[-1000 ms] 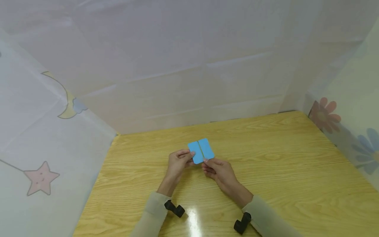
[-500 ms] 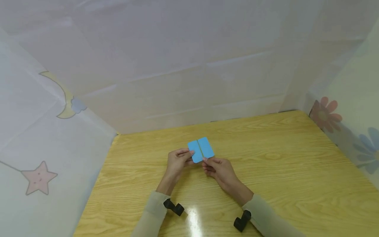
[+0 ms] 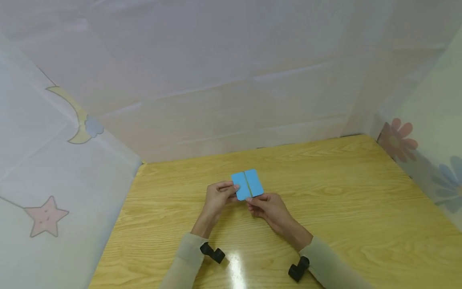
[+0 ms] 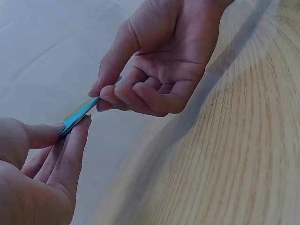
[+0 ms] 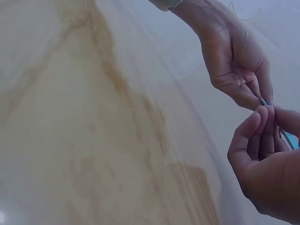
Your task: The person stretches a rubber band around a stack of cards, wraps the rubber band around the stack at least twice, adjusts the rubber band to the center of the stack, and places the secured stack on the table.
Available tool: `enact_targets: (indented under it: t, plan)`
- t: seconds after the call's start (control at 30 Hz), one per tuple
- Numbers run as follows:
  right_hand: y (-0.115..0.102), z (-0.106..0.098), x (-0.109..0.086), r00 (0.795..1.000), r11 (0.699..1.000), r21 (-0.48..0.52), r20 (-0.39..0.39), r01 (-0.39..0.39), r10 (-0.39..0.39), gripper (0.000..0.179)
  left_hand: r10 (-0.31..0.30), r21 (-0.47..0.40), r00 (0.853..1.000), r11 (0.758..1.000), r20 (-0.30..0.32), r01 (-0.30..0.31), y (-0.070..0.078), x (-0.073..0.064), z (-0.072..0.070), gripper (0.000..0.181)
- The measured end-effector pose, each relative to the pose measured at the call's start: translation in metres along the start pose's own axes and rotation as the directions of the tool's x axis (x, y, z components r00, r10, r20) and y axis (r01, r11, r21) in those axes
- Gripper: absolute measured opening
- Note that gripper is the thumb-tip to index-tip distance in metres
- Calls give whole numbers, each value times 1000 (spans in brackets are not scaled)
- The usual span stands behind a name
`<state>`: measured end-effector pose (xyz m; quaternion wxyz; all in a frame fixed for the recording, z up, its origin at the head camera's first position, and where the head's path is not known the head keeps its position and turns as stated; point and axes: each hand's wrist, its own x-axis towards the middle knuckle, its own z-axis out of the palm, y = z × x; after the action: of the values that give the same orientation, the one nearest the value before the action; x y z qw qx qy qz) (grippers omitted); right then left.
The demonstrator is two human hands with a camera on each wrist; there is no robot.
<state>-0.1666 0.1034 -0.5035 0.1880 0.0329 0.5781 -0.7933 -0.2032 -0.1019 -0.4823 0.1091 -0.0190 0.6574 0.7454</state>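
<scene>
A thin, light-blue square card with rounded corners is held up in front of me, tilted over the table. A narrow yellowish-green band runs across its middle from the far edge to the near edge. My left hand pinches the card's left side, thumb on top and fingers beneath. At the near edge, by the end of the band, my right hand pinches with thumb and forefinger, its other fingers curled below. Seen nearly edge-on in the left wrist view, the card spans between both hands' fingertips.
The wood-grain table extends around both hands. A pale sheet wall rises at its far edge. Side sheets carry a printed star and a red flower. Black wrist mounts sit at the cuffs.
The card and both hands have shifted slightly right and toward me over the last half second. The right thumb now sits a little left of the band's near end. Both pinches stay.
</scene>
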Motion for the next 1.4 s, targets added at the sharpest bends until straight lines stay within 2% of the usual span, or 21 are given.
enact_targets:
  t: [0.27, 0.9, 1.17, 1.4]
  plan:
    - [-3, -5, -2, 999, 994, -106, 49, 5, 0, 43, -16, 18, 1000, 1000, 23, 16, -1, 0, -1, 25]
    - [-5, -7, -1, 998, 996, -80, 45, -40, 44, 46, -18, 27, 1000, 999, 8, 18, 2, -3, -3, 25]
    - [-10, -8, 1, 997, 996, -85, 76, -28, 34, 42, -22, 9, 1000, 1000, -4, 22, 2, -2, -6, 26]
    - [-11, -12, 0, 995, 994, -112, 93, -20, 30, 47, -22, 25, 1000, 999, 7, 21, 2, -2, -7, 27]
